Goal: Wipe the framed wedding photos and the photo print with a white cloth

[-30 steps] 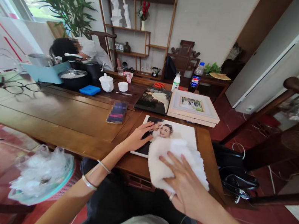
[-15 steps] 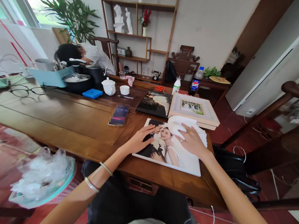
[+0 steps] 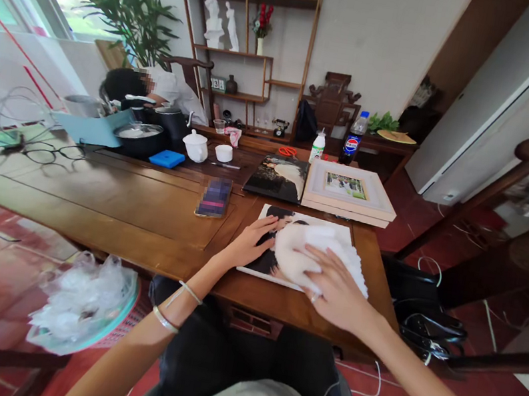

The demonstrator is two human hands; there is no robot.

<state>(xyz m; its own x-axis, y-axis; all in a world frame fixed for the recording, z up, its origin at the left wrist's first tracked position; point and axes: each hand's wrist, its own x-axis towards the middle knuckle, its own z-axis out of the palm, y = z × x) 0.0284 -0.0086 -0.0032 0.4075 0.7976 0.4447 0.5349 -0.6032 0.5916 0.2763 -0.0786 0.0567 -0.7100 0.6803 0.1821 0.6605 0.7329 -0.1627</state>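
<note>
A wedding photo panel (image 3: 264, 260) with a white edge lies flat near the table's front edge. My left hand (image 3: 251, 243) rests on its left side, fingers stretched out over the picture. Under my right hand (image 3: 337, 293) is a bunched white cloth (image 3: 296, 252), pressed against the panel and held beneath the fingers. The cloth covers the middle and much of the right part of the picture. Just behind the panel lie a dark photo album (image 3: 275, 179) and a pale framed picture box (image 3: 380, 202).
The wooden table (image 3: 156, 207) carries a phone (image 3: 214, 198), a blue box (image 3: 167, 159), a white teapot (image 3: 195, 146), orange scissors (image 3: 287, 152), a white bottle (image 3: 318, 147) and a cola bottle (image 3: 354, 139). A bag-lined basket (image 3: 123, 316) stands below left. Across the table, a person (image 3: 180, 93) leans down.
My right hand has moved the white cloth left and toward me, over the middle of the picture. My left hand stays in about the same place on the panel. The view has shifted slightly.
</note>
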